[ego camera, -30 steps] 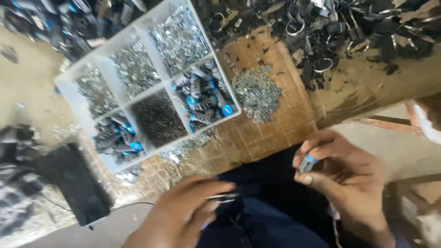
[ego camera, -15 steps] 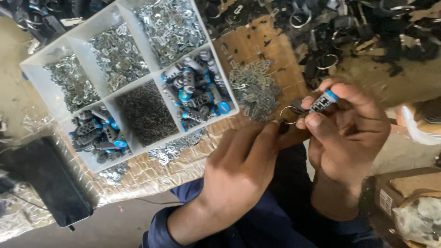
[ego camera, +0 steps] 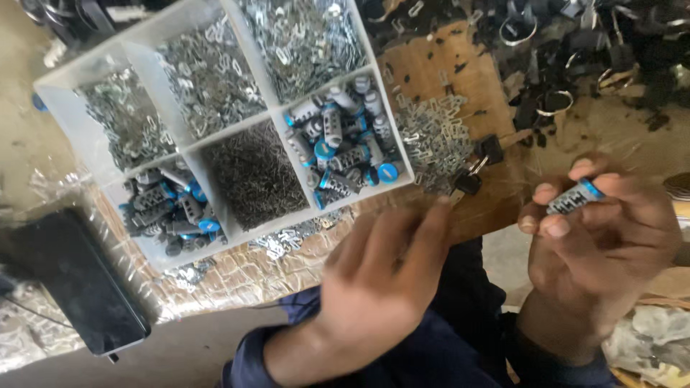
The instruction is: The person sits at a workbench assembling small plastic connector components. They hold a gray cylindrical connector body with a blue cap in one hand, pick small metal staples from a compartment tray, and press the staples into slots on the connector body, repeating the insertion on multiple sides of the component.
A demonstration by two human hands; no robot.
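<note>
My right hand (ego camera: 604, 244) holds a small grey cylinder with a blue end (ego camera: 575, 195) between thumb and fingertips, at the right of the view. My left hand (ego camera: 381, 280) is blurred, fingers spread and empty, reaching over the table edge toward the white compartment tray (ego camera: 108, 176). It is nearest the tray's front right compartment of grey-and-blue cylinders (ego camera: 341, 140) and a loose pile of small metal clips (ego camera: 431, 140) beside it. A black key (ego camera: 471, 179) lies just beyond its fingertips.
The tray's other compartments hold metal clips, fine dark pins (ego camera: 251, 176) and more grey-and-blue cylinders (ego camera: 169, 208). A black phone (ego camera: 75, 284) lies at the lower left on plastic wrap. Dark parts and metal rings (ego camera: 553, 104) are heaped along the far right.
My left hand has left the right hand and swung left toward the tray, fingers spread. The metal ring seen at the right hand's cylinder is no longer visible.
</note>
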